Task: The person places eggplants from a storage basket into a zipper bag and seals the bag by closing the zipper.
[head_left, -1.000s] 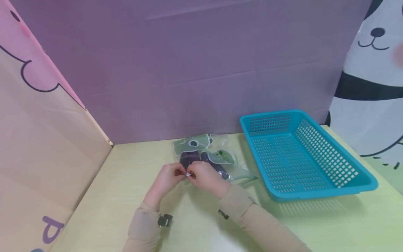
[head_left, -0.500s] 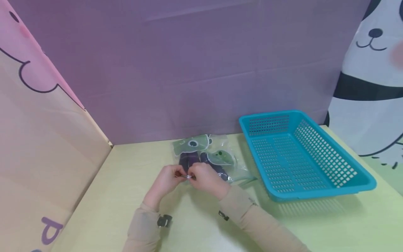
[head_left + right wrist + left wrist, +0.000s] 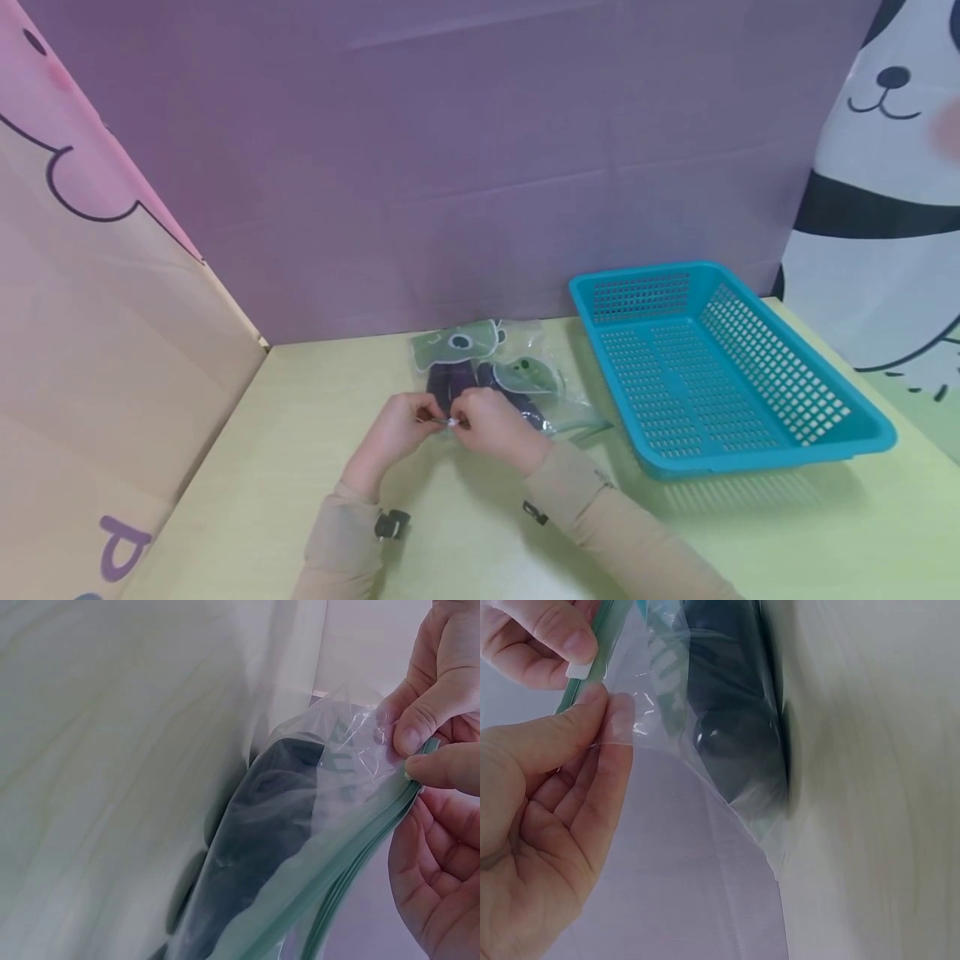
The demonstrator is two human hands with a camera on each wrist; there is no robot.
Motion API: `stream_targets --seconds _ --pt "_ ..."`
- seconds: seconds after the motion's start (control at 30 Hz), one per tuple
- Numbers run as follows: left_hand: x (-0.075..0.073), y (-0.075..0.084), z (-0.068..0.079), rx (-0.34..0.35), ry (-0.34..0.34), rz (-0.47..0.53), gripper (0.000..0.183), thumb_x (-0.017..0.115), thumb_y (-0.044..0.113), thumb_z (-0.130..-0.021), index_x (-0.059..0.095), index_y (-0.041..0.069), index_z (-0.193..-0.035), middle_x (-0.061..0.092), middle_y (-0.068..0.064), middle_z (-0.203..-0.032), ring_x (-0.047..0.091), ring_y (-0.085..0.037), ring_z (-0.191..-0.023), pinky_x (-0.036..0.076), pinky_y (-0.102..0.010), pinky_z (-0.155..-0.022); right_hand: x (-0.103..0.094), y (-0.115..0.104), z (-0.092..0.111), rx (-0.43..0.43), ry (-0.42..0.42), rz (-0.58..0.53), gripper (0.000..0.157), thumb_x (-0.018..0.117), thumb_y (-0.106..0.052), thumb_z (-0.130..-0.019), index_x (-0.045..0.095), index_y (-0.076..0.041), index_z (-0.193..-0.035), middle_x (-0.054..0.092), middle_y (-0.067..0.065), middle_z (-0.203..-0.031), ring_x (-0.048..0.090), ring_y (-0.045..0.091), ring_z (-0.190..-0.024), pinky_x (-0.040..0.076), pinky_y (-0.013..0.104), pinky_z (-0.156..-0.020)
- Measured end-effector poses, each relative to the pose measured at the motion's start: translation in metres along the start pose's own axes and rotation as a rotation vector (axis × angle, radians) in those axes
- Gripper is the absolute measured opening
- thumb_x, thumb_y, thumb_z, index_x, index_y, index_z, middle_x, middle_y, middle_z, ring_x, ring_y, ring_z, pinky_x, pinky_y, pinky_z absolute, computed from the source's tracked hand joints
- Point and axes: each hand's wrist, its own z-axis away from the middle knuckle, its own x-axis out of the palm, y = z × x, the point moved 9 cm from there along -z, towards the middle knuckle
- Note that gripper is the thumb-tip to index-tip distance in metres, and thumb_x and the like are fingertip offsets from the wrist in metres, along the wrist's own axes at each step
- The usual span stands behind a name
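A clear zip bag [image 3: 551, 400] with a green animal print lies on the table, with dark purple, elongated things [image 3: 731, 697] inside; their kind is unclear. Its green zip strip [image 3: 337, 877] is lifted toward me. With thumb and fingers my left hand [image 3: 397, 427] pinches the bag's corner at the end of the strip. Right beside it, my right hand [image 3: 491, 425] pinches the small white slider [image 3: 580, 670] on the strip. The hands almost touch. In the right wrist view the slider is mostly hidden under my right thumb [image 3: 448, 766].
A blue-green perforated basket [image 3: 675, 379] stands on the table to the right of the bag. Behind the table rises a purple cloth backdrop [image 3: 450, 167]. A printed panel [image 3: 97, 333] borders the left side, and a panda print [image 3: 885, 283] the right.
Both hands keep their grip at the bag's corner. The right hand has shifted very slightly right and down, and the bag stays in place.
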Motion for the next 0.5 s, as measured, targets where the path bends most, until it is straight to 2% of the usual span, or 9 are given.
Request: stream_targets --seconds 0.23,0.4,0.5 --pt "0.0002 -0.0023 0.0012 -0.007 -0.007 0.009 0.009 0.069 -0.005 -0.078 0.064 0.002 -0.076 0.068 -0.009 -0.079 0.063 -0.015 -0.074 0.054 -0.020 -0.067 0.0010 0.0021 0.0016 -0.019 -0.008 -0.007 0.005 0.068 -0.005 -0.079 0.067 -0.004 -0.074 0.064 0.005 -0.072 0.061 0.017 -0.067 0.052 0.023 -0.064" --pt "0.0004 -0.0042 0.0010 -0.015 -0.007 0.015 0.009 0.069 -0.005 -0.077 0.064 0.002 -0.076 0.068 -0.010 -0.079 0.063 -0.014 -0.074 0.054 -0.020 -0.067 0.0010 0.0044 0.0032 -0.078 0.031 -0.023 0.005 0.065 -0.005 -0.077 0.065 -0.004 -0.072 0.062 0.004 -0.067 0.058 0.016 -0.062 0.050 0.022 -0.059" --pt "0.0011 -0.0042 0.0009 -0.013 -0.010 0.009 0.009 0.069 -0.005 -0.077 0.064 0.002 -0.076 0.068 -0.010 -0.079 0.063 -0.014 -0.074 0.054 -0.020 -0.067 0.0014 0.0066 0.0044 -0.082 0.036 -0.028 0.005 0.065 -0.004 -0.076 0.065 -0.004 -0.071 0.061 0.005 -0.066 0.057 0.015 -0.061 0.049 0.022 -0.058"
